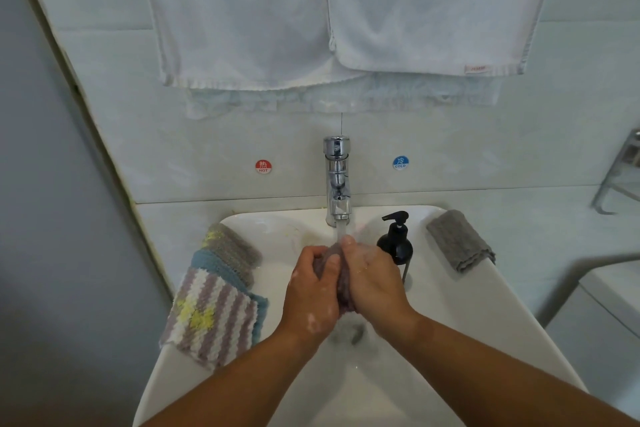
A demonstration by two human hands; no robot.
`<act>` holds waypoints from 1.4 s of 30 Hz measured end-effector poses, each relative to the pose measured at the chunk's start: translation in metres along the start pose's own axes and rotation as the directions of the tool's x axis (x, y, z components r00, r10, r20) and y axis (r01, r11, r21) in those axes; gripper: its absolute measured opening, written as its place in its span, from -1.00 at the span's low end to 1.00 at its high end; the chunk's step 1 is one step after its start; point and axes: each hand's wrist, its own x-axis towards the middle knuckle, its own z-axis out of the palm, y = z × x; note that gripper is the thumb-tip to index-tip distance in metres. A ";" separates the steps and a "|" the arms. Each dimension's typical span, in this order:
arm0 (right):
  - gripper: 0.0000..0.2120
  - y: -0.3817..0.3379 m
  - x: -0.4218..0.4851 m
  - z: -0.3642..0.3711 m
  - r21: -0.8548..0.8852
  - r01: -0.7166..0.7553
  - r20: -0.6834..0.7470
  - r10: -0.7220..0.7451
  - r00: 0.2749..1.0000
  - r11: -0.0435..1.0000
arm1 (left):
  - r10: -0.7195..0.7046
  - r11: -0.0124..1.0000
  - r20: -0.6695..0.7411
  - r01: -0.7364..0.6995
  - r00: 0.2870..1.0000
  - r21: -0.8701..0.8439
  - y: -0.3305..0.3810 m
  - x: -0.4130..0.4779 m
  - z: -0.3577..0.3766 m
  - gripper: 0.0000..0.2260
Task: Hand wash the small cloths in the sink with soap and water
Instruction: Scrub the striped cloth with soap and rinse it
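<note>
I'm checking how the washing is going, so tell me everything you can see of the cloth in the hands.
The cloth is small, greyish-mauve, soft-looking fabric, wet and bunched into an upright wad. The soapy left hand and right hand grip it from either side over the sink basin. The stream from the faucet falls on its top, by the right hand's fingers.

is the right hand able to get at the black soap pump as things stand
Probably yes, once it lets go. The right hand grips the wet cloth together with the left hand, but the soap pump stands just beside it, with nothing between them.
</note>
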 end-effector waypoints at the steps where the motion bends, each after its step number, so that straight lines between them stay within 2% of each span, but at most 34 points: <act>1: -0.50 0.002 -0.001 0.000 -0.007 -0.004 0.011 0.004 1.000 1.000 | 0.029 0.999 -0.015 -0.028 0.999 0.036 -0.002 0.003 0.000 -0.88; 4: -0.70 0.007 -0.004 0.002 0.020 -0.009 0.034 0.008 0.999 1.000 | 0.094 0.982 -0.046 -0.085 0.994 0.168 0.000 0.008 0.001 -0.85; 7: -0.92 0.006 -0.006 0.003 0.169 -0.042 0.067 0.031 0.997 0.985 | 0.142 0.949 -0.099 -0.107 0.985 0.297 0.004 0.012 0.001 -0.83; 9: -0.87 0.005 -0.005 0.003 0.192 -0.009 0.075 -0.005 0.997 0.981 | 0.141 0.943 -0.123 -0.095 0.982 0.319 0.007 0.012 0.001 -0.76; 12: -0.81 0.006 0.005 0.001 0.030 0.075 -0.018 -0.074 0.997 0.997 | 0.156 0.963 -0.123 -0.123 0.980 0.241 0.006 0.010 0.003 -0.76; 15: -0.62 0.002 0.015 -0.001 -0.040 0.034 -0.053 -0.036 0.998 0.999 | 0.134 0.986 -0.060 -0.127 0.989 0.109 0.003 0.005 0.004 -0.90; 16: -0.56 0.002 0.015 0.000 -0.031 0.020 -0.060 -0.022 0.998 0.999 | 0.113 0.990 -0.026 -0.110 0.993 0.084 0.002 0.003 0.004 -0.88; 19: -0.57 0.001 0.011 0.005 0.041 -0.030 -0.062 0.032 0.998 0.999 | 0.093 0.994 0.003 -0.093 0.996 0.065 0.002 -0.002 0.005 -0.84; 22: -0.81 0.004 0.002 0.009 0.146 -0.023 0.058 0.015 0.998 0.989 | 0.147 0.983 -0.065 -0.138 0.987 0.124 0.003 0.002 0.000 -0.90; 24: -0.89 0.006 -0.001 0.010 0.180 -0.017 0.120 -0.005 0.993 0.983 | 0.165 0.971 -0.090 -0.146 0.982 0.187 0.002 0.007 -0.003 -0.87; 28: -0.81 0.014 0.007 0.014 0.020 0.035 0.030 -0.035 0.999 0.999 | 0.158 0.952 -0.083 -0.130 0.984 0.277 0.003 0.010 0.000 -0.74; 31: -0.73 0.014 0.011 0.015 -0.094 0.026 0.020 -0.024 1.000 0.995 | 0.126 0.933 -0.082 -0.091 0.989 0.348 0.002 0.014 0.002 -0.70; 35: -0.55 0.008 0.009 0.014 -0.120 0.002 -0.004 -0.003 1.000 0.993 | 0.154 0.868 -0.080 -0.096 0.985 0.487 0.001 0.018 0.002 -0.64; 37: -0.57 0.006 0.007 0.012 -0.094 0.023 0.001 -0.023 1.000 0.995 | 0.147 0.920 -0.095 -0.101 0.985 0.378 -0.001 0.017 0.001 -0.66; 41: -0.86 0.002 0.005 0.001 0.123 0.007 0.014 -0.008 1.000 0.992 | 0.148 0.964 -0.094 -0.123 0.984 0.236 0.001 0.011 -0.004 -0.95; 42: -0.91 0.001 0.004 -0.001 0.192 -0.011 0.027 0.006 1.000 0.981 | 0.137 0.971 -0.084 -0.117 0.987 0.206 0.000 0.011 -0.004 -0.89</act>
